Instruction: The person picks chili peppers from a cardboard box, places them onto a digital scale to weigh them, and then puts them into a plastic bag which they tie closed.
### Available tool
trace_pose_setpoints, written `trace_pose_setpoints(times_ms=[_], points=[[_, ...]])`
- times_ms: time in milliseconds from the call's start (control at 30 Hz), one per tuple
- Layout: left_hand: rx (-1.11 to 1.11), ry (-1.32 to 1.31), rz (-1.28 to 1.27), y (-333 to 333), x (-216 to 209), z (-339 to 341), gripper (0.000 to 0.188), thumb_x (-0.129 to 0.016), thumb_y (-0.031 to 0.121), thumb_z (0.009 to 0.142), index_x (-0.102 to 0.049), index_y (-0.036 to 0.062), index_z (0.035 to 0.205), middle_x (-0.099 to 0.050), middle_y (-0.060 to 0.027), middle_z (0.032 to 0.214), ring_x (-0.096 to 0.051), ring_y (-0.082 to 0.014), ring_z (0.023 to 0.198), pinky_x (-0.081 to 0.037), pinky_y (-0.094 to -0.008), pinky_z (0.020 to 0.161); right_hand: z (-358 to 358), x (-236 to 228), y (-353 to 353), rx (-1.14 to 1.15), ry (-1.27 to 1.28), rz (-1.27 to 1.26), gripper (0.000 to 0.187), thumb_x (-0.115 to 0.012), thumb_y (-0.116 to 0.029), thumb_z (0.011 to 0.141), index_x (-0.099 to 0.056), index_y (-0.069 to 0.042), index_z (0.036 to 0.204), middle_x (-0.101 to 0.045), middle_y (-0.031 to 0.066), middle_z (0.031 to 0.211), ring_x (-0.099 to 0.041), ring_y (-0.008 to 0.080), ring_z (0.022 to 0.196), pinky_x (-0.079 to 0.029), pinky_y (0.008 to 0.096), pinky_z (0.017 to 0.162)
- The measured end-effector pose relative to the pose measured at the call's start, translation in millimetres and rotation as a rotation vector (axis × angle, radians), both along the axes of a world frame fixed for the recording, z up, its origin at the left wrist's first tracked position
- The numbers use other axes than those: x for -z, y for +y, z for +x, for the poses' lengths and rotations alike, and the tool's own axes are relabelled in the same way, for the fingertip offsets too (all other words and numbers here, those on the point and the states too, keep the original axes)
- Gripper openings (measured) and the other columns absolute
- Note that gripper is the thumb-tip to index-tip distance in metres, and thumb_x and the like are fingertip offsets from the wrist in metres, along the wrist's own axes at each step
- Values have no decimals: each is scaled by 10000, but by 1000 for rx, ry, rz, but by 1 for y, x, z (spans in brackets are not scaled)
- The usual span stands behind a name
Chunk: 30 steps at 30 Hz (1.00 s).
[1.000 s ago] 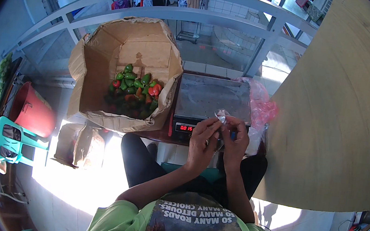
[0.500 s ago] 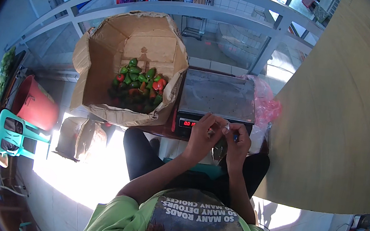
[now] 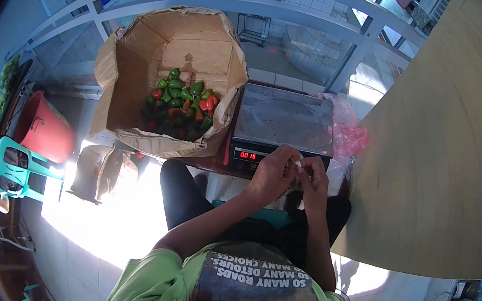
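Close together in front of the weighing scale [image 3: 285, 117], my left hand [image 3: 274, 172] and my right hand [image 3: 315, 181] pinch the whitish twisted top of a small clear plastic bag [image 3: 298, 163]. The fingers of both are closed on it, and most of the bag is hidden behind my left hand. The scale has a flat metal plate with a few dark specks and a lit red display. To its left stands an open cardboard box [image 3: 138, 55] with green and red peppers [image 3: 183, 103] heaped at its bottom.
Pink and clear plastic bags [image 3: 350, 133] lie right of the scale. A curved wooden panel [image 3: 441, 152] closes off the right side. A railing [image 3: 223, 5] runs behind the table. At left are a red bucket [image 3: 49, 128], a green plastic chair [image 3: 7, 168] and a smaller carton [image 3: 91, 170].
My left hand has turned and shifted slightly right, now covering the bag's hanging part that showed below my fingers. My right hand has moved slightly right, and both stay at the bag's top.
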<state>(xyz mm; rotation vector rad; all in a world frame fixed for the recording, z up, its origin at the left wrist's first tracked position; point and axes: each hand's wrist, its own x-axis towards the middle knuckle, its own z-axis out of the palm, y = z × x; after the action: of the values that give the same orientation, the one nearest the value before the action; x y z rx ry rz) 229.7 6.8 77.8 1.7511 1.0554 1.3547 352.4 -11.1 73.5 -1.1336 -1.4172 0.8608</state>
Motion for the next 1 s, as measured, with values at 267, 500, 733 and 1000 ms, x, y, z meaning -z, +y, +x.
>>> trace_pose_setpoints(times_ms=[267, 500, 733, 1000], points=[[17, 83, 109, 2, -4, -5, 130, -534, -75, 745, -490, 10, 834, -511, -107, 828, -566, -205, 709, -459, -284, 602, 18, 2, 12, -345, 430, -313, 98, -565, -120, 825, -507, -42, 830, -457, -22, 793, -431, 54, 791, -332, 198, 739], [31, 74, -48, -15, -10, 1, 158, -558, -67, 734, -525, 6, 871, -513, -105, 817, -566, -209, 708, -451, -294, 627, 13, 6, 2, -191, 474, -281, 88, -554, -130, 840, -513, -54, 821, -506, -28, 748, -455, 44, 722, -355, 189, 682], [97, 158, 19, -12, 0, -3, 131, -571, -29, 745, -533, 15, 863, -524, -99, 812, -571, -229, 736, -453, -308, 629, 14, 11, -11, -45, 369, -227, 65, -537, -123, 845, -518, -63, 859, -464, -32, 772, -444, 42, 723, -362, 181, 622], [249, 292, 257, -7, -28, -6, 136, -561, 1, 752, -524, 25, 880, -531, -104, 820, -567, -273, 689, -464, -307, 594, 16, -14, -33, 38, -279, 131, 161, -490, -83, 858, -474, 1, 994, -438, 101, 831, -455, 205, 748, -373, 288, 679]])
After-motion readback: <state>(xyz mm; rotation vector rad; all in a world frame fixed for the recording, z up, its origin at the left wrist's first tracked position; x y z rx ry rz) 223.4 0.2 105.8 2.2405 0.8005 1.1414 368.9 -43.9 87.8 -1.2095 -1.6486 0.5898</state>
